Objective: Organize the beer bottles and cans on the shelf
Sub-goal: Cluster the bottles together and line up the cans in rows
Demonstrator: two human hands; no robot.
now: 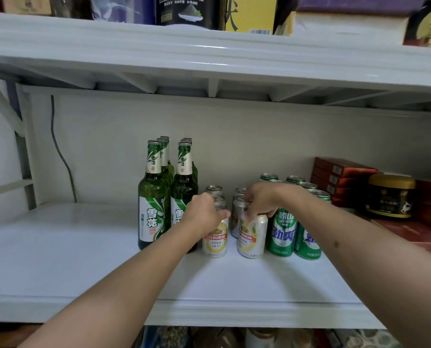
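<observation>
A wide white painted shelf board point(71, 259) carries everything, with a second white shelf point(159, 51) above it bearing blurred boxes and packets. At the far right of the lower shelf stands a stack of flat red cardboard boxes point(339, 177), and just in front of them a squat black jar with a gold lid point(390, 197). A dark cable point(58, 151) hangs down the back wall on the left.

Left of centre, tall green glass beer bottles with white-and-green labels point(154, 197) stand upright in two rows running back from the front. Right of them are silver cans with yellow-and-red labels point(215, 241), also in two rows going back, and right again are green cans with blue lettering point(282, 234), in two rows running back towards the red boxes.

The left hand point(204, 212) reaches in over the front silver can of the left row, its grip curled down on that can's top, just beside the front bottle. The right hand point(259, 200) comes from the right, and its fingers point(249, 216) pinch the top rim of the front silver can of the right row point(252, 237), which leans a little to the left. That can stands close to the front green can, with a narrow gap between it and the left silver can.
</observation>
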